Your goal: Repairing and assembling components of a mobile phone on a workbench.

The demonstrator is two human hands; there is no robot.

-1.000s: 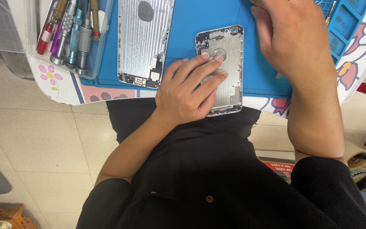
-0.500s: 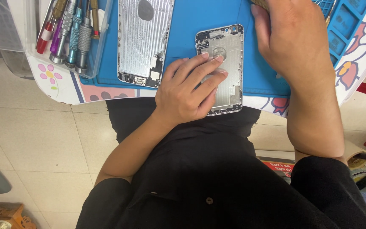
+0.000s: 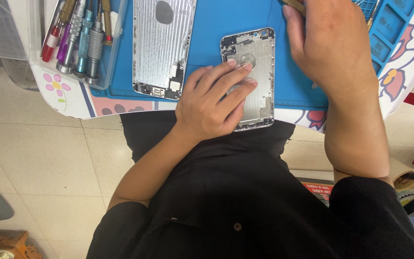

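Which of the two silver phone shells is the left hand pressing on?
The right-hand shell, under the left hand; the other shell lies untouched beside it.

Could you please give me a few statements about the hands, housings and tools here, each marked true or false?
1. The left hand lies flat on a phone housing. True.
2. That housing rests on a red mat. False: the mat is blue.
3. A second housing lies to the left of the first. True.
4. The screwdrivers lie loose on the floor. False: they sit in a clear tray on the table.
5. The right hand rests in the person's lap. False: it is up over the mat.
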